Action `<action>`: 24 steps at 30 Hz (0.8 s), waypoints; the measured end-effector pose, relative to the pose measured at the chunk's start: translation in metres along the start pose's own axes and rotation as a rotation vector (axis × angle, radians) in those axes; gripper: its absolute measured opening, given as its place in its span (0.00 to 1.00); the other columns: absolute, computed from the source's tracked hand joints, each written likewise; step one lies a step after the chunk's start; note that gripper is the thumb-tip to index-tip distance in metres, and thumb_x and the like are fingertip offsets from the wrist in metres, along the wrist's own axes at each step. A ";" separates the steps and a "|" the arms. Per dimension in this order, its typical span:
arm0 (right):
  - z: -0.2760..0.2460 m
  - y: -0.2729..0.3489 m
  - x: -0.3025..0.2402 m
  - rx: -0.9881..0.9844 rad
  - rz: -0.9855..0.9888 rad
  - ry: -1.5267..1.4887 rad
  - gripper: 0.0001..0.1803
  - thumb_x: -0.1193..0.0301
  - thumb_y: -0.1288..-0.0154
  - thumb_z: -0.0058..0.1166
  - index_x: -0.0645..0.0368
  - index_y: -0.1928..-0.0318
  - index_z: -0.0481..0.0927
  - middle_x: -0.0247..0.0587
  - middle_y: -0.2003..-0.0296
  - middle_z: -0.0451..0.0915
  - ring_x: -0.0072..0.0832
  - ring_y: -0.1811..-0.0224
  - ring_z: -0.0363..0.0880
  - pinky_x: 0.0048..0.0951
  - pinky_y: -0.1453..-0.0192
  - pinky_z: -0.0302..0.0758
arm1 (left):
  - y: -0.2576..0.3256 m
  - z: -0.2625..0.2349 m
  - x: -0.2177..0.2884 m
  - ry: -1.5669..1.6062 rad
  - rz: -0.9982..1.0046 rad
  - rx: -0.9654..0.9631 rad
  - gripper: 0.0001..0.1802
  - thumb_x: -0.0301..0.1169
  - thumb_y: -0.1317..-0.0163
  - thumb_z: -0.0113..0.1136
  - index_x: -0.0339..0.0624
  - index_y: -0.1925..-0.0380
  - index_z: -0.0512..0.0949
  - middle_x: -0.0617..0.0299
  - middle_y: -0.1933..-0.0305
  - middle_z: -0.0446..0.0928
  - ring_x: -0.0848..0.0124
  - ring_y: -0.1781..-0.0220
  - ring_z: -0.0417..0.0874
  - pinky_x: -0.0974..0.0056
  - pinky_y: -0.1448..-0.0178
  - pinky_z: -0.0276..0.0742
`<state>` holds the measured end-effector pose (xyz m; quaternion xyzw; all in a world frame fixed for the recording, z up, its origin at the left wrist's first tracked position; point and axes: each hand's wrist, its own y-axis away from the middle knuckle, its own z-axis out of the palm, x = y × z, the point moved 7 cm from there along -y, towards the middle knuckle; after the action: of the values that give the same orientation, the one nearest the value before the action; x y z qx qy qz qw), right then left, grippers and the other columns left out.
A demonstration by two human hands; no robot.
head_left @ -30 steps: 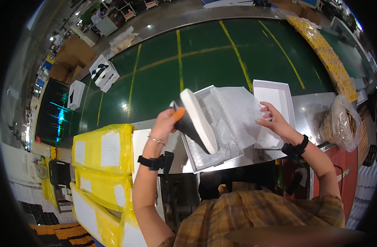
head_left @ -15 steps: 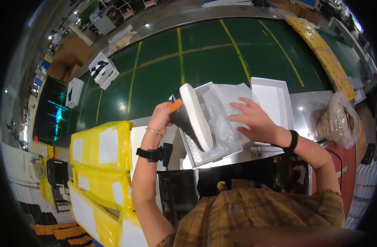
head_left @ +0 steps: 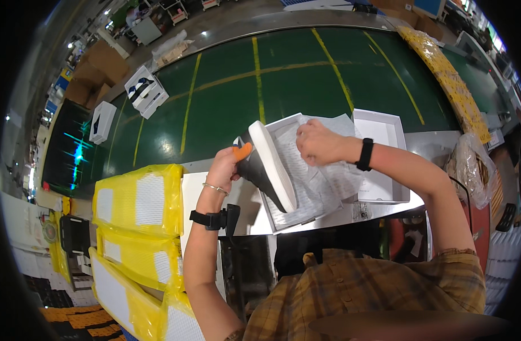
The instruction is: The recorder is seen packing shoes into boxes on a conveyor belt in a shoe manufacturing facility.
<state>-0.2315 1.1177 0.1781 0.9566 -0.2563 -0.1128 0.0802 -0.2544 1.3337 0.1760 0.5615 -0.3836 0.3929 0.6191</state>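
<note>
My left hand (head_left: 222, 169), with an orange cover on its thumb, grips a dark grey shoe (head_left: 262, 170). The shoe is tilted on its side over the left part of a white shoe box (head_left: 284, 120), its white sole turned to the right. Printed white tissue paper (head_left: 323, 190) fills the box and spills over its right side. At the upper part of that paper, my right hand (head_left: 320, 143) has its fingers curled together, apparently pinching the sheet; the fingertips are partly hidden. Right of the paper lies a white box lid (head_left: 381, 136), hollow side up.
Across the far side runs a green conveyor belt (head_left: 221, 108) with yellow lines. Two white boxes (head_left: 147, 94) with contents stand at its left. Yellow-wrapped packs (head_left: 138, 202) are piled left of my arm. A clear plastic bag (head_left: 473, 170) sits on the right.
My right hand has moved left and up over the tissue paper, and its spread fingers have closed. The paper's right part has shifted. My left hand still holds the shoe in nearly the same place.
</note>
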 end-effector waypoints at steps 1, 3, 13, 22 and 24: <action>-0.011 0.008 0.006 0.138 -0.044 -0.063 0.09 0.79 0.66 0.59 0.48 0.82 0.82 0.38 0.49 0.79 0.44 0.40 0.67 0.45 0.40 0.59 | -0.003 0.005 0.001 0.002 0.014 -0.023 0.14 0.41 0.34 0.61 0.49 0.76 0.76 0.76 0.82 0.68 0.85 0.86 0.61 0.75 0.84 0.51; -0.024 0.016 0.016 0.238 -0.037 -0.167 0.10 0.82 0.65 0.58 0.49 0.84 0.81 0.40 0.43 0.77 0.46 0.33 0.64 0.47 0.36 0.60 | -0.012 0.016 -0.004 -0.043 0.011 -0.038 0.15 0.43 0.34 0.61 0.48 0.76 0.76 0.75 0.82 0.69 0.85 0.86 0.63 0.75 0.84 0.53; -0.018 0.072 0.045 0.680 0.252 -0.458 0.25 0.78 0.47 0.58 0.48 0.46 0.79 0.52 0.36 0.69 0.51 0.35 0.65 0.45 0.30 0.62 | -0.056 0.087 -0.034 -0.318 -0.051 -0.171 0.13 0.35 0.33 0.56 0.41 0.75 0.76 0.70 0.84 0.68 0.80 0.88 0.66 0.72 0.85 0.60; 0.031 0.163 -0.004 0.585 0.482 -0.722 0.24 0.72 0.41 0.63 0.56 0.43 0.76 0.42 0.55 0.78 0.28 0.56 0.76 0.30 0.50 0.74 | -0.077 0.094 -0.042 -0.421 -0.138 -0.140 0.17 0.41 0.31 0.56 0.37 0.71 0.77 0.68 0.81 0.68 0.79 0.86 0.65 0.72 0.85 0.61; 0.054 0.174 -0.019 0.441 0.562 -0.988 0.21 0.73 0.40 0.63 0.60 0.45 0.77 0.34 0.63 0.79 0.18 0.69 0.73 0.21 0.63 0.72 | -0.073 0.100 -0.039 -0.547 -0.149 -0.127 0.15 0.38 0.30 0.52 0.37 0.69 0.77 0.69 0.81 0.67 0.79 0.87 0.64 0.72 0.85 0.61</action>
<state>-0.3436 0.9738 0.1662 0.6811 -0.5231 -0.4620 -0.2216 -0.2067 1.2276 0.1190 0.6335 -0.5176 0.1555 0.5537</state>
